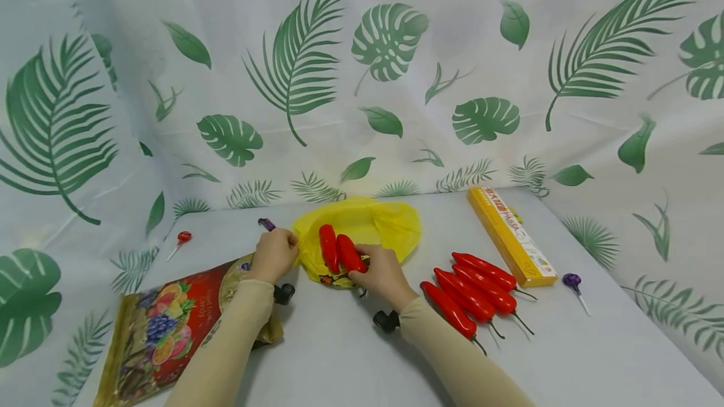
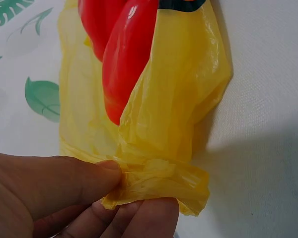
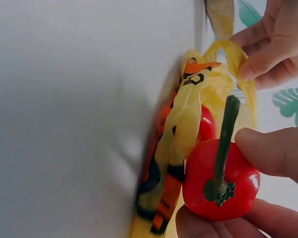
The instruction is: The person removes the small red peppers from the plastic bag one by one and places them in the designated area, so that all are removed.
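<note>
Pinched between the thumb and fingers of my left hand is the gathered left edge of a yellow plastic bag. My right hand grips a red chili pepper near its green stem, over the bag's mouth. Beside it, another red chili pepper lies on the yellow plastic. An orange and black print shows on the bag's near side in the right wrist view. Under the left wrist lies a large red and gold candy bag, partly covered by the forearm.
Several red chili peppers lie in a row right of the right hand. Behind them is a yellow pasta box. A purple lollipop rests at the far right, a red lollipop at the left. Another purple-wrapped item sits behind the left hand.
</note>
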A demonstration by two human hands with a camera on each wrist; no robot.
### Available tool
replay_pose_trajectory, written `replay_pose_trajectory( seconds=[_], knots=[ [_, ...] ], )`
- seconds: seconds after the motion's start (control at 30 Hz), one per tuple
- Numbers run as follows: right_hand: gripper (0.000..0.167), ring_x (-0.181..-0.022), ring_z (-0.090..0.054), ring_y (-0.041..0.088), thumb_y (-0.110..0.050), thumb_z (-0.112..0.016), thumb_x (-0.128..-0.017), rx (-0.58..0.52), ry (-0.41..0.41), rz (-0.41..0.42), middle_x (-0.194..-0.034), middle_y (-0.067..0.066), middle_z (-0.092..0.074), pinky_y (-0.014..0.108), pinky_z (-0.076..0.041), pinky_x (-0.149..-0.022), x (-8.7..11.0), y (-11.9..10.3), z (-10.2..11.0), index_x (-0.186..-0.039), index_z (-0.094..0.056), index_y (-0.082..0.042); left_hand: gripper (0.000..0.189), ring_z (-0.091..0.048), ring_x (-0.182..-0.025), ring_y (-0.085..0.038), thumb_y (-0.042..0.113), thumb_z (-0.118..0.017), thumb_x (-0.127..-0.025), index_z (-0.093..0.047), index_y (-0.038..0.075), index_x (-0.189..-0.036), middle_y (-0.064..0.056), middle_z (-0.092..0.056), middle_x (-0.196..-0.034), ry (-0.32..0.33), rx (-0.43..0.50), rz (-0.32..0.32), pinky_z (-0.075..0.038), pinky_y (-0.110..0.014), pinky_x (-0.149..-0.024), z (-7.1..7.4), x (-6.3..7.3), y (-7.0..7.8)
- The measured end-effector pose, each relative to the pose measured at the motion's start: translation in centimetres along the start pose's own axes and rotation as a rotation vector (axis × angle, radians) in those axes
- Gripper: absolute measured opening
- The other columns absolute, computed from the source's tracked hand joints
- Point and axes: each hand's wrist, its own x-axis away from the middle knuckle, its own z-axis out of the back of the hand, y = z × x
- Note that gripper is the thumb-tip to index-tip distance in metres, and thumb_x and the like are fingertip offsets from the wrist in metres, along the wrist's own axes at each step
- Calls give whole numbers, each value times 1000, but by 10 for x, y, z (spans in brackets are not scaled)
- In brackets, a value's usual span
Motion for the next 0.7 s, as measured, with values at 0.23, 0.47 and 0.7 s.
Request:
replay_pose_trajectory(
  seconds=[0.23,0.47,0.7],
  knots=[
    [57,-98,-67,21,-16,-83,-87,82,9,28,-125,9,-73,39,-63,-85,33,12,20,-140,-65,-7,18,-74,-91,-35,9,-70,-92,-79,-2,-103,-19,-79,-102,4,-17,-25,-61,-49,-84,1,2,4],
    [54,-88,-64,15,-12,-85,-84,199,60,46,-121,8,-74,34,-62,-78,63,27,40,-135,-68,-6,19,-74,-92,-35,9,-69,-92,-79,-2,-105,-19,-79,-103,3,-11,-19,-61,-49,-84,1,3,4],
    [56,-85,-59,13,-12,-88,-81,224,46,6,-114,3,-74,28,-59,-72,85,34,59,-134,-70,-9,21,-72,-89,-29,10,-69,-93,-78,-1,-108,-18,-78,-105,-31,16,12,-61,-45,-79,0,3,7]
  ],
)
